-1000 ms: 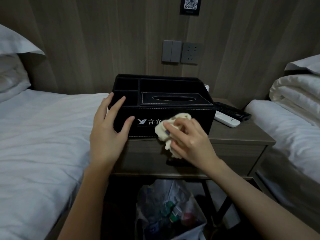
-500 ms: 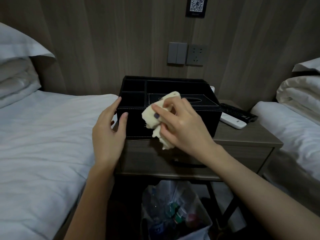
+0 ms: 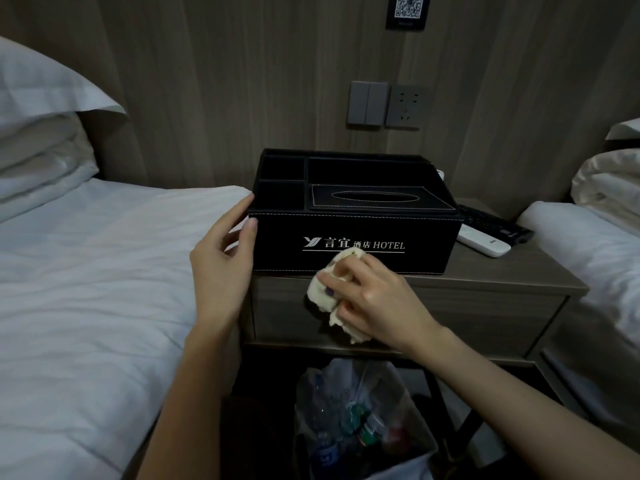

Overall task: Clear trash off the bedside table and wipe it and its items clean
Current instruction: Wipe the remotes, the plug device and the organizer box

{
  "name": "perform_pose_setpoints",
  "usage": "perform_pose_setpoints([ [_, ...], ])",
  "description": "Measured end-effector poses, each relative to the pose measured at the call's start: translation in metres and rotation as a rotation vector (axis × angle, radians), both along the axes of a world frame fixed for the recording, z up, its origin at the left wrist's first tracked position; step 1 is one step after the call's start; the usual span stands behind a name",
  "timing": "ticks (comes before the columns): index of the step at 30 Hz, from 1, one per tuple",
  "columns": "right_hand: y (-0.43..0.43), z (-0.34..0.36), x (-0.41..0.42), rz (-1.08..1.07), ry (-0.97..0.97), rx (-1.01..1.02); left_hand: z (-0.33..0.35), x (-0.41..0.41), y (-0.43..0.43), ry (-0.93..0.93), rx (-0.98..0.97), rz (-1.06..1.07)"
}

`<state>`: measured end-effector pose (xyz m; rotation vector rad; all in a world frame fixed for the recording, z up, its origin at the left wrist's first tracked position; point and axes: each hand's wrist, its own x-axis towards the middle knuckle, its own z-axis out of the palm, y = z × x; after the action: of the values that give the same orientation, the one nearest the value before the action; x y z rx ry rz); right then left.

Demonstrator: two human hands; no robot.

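Note:
A black leather tissue-box organiser (image 3: 426,240) with white hotel lettering stands on the grey-brown bedside table (image 3: 519,277). My left hand (image 3: 223,268) braces the organiser's left front corner, thumb on the front face and fingers on the side. My right hand (image 3: 375,299) is closed around a crumpled cream cloth (image 3: 323,299), pressed against the bottom of the organiser's front face at the table's front edge. The organiser's open compartments look empty. Part of the cloth hangs down over the drawer front.
A white remote (image 3: 483,242) and a black remote (image 3: 495,225) lie on the table right of the organiser. White beds flank the table, left (image 3: 86,289) and right (image 3: 588,251). A plastic bag of trash (image 3: 360,420) sits on the floor below.
My right hand with the cloth went from the front face up to the organiser's top edge, then back down to the bottom of the front. My left hand stayed at the left corner.

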<state>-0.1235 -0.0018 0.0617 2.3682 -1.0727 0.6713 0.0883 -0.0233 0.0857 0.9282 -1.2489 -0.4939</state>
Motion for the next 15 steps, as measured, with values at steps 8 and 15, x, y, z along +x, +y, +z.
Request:
perform_pose_setpoints([
  [8,-0.007,0.056,0.034,0.031,-0.179,-0.228,-0.003,0.006,-0.005,0.099,0.026,-0.03],
  [15,-0.026,0.027,0.041,-0.014,-0.188,-0.302,-0.002,0.012,-0.002,0.092,0.047,-0.079],
])
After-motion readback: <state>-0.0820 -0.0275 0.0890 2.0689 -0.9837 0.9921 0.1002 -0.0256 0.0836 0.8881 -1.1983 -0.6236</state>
